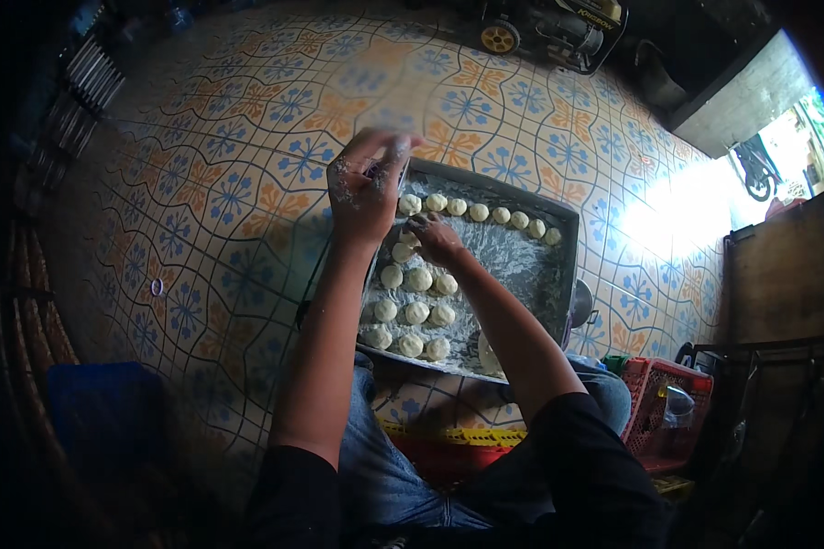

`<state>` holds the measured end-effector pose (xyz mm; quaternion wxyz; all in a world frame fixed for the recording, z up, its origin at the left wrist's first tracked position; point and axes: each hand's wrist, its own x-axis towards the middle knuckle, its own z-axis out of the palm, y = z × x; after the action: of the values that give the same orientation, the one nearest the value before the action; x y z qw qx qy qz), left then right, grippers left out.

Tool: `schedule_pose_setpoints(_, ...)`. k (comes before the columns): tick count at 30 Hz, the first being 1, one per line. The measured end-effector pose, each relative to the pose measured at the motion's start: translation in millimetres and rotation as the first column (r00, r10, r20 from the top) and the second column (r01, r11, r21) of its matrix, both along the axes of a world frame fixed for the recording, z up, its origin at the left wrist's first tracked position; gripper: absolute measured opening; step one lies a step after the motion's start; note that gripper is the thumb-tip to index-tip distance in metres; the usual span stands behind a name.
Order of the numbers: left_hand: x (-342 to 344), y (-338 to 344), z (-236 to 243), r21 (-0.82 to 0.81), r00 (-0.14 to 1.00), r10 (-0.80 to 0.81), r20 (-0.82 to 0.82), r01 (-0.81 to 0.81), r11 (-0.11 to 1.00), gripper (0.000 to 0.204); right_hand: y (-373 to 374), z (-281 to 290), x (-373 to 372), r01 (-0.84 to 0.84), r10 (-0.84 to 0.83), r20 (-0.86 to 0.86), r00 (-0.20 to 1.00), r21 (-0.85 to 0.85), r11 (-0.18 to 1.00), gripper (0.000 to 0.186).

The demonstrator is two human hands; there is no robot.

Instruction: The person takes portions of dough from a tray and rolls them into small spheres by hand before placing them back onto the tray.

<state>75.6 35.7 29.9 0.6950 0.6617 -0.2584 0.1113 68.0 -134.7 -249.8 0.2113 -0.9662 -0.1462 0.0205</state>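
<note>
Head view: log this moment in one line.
left hand: white-smeared, by tray corner | right hand: among dough balls | tray: dough balls in rows

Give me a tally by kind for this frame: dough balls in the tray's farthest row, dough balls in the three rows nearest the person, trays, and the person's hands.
Far-row dough balls: 8
Near-row dough balls: 9
Tray: 1
Hands (left hand, right hand): 2
Total: 20
</note>
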Motion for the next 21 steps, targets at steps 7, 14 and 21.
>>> schedule_pose_setpoints(7,0,1,-3,0.026,0.999,0.008,0.031,-0.009,1.000,0.024,9,-24,-8,0.005,-0.018,0.123,0.992,0.106,0.994,0.033)
schedule_pose_setpoints(14,-2,3,-2,0.050,1.000,0.008,-0.029,-0.007,0.999,0.026,2,-8,-27,0.352,-0.394,0.136,0.909,0.253,0.901,0.023)
schedule_pose_setpoints(21,3,-9,-19,0.159,0.992,-0.028,-0.124,0.047,0.986,0.025,-23,35,-22,0.291,-0.369,0.220,0.903,0.318,0.902,0.018)
